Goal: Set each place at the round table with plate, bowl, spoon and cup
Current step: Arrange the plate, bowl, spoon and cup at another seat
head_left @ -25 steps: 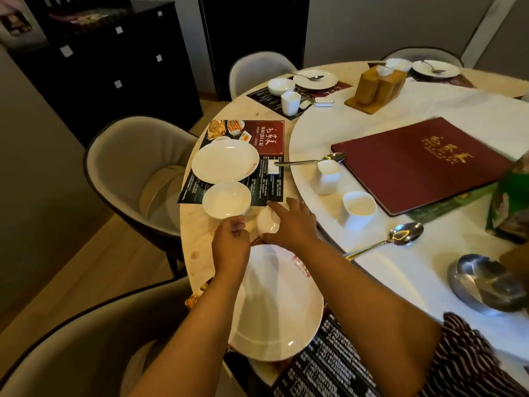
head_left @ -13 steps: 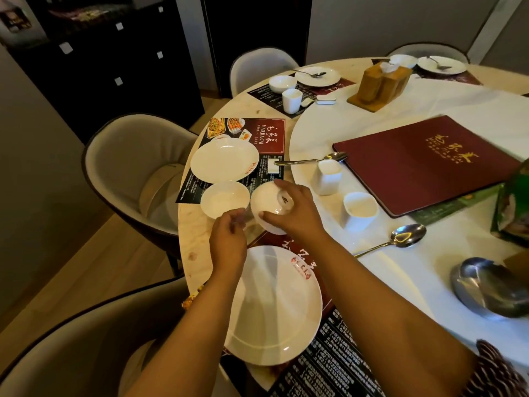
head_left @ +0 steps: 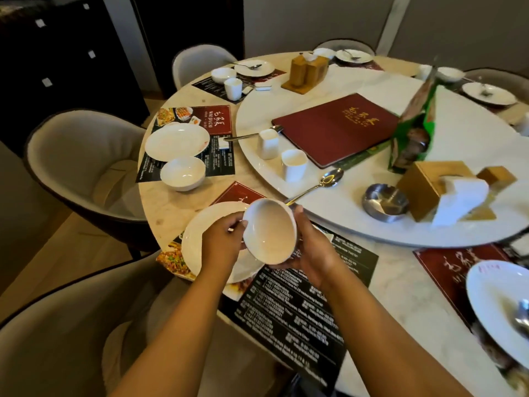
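Both hands, left hand (head_left: 221,242) and right hand (head_left: 312,250), grip a tilted, seemingly empty bowl (head_left: 269,231).

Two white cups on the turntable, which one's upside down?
The farther cup, beside the spoon at the red menu's corner: closed base up. The nearer cup shows its open mouth.

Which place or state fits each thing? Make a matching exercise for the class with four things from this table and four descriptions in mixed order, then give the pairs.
Things
1. held bowl
2. red menu book
3. metal ashtray
4. long spoon

Descriptions
A. closed, flat on the turntable
B. tilted, between both hands
C. beside the wooden tissue box
D. bowl end near a white cup

Pairs: 1-B, 2-A, 3-C, 4-D
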Motion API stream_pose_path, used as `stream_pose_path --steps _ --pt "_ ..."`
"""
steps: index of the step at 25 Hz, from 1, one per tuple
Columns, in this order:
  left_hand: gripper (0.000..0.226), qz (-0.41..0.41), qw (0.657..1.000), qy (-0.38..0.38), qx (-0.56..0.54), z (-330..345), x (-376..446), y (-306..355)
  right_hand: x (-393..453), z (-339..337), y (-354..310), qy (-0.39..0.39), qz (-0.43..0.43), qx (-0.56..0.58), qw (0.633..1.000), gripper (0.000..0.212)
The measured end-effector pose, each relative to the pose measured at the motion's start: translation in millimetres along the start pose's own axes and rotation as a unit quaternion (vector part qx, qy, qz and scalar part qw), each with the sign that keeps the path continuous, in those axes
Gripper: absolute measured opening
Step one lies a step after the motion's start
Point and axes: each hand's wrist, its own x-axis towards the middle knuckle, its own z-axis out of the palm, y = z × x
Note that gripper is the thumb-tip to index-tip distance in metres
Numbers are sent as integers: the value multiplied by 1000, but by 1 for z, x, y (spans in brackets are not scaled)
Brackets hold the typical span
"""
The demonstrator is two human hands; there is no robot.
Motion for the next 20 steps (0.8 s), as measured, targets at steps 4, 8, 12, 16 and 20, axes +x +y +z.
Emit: stream_pose_path --steps 4,8,12,16,20 --pt "26 -37 997 -37 56 4 -40 -13 -33 -19 17 121 -18 -85 989 32" --pt "29 -62 991 -88 82 14 -65 -29 -54 -36 40 180 17 -117 976 29" --pt "30 -47 989 -115 81 20 -78 -38 -57 -48 53 203 34 -125 971 23" --pt "33 -32 988 -126 87 23 -82 -46 -54 -53 59 208 52 -129 968 33" --pt "33 -30 983 -129 127 22 -79 -46 -54 -57 56 203 59 -180 961 34"
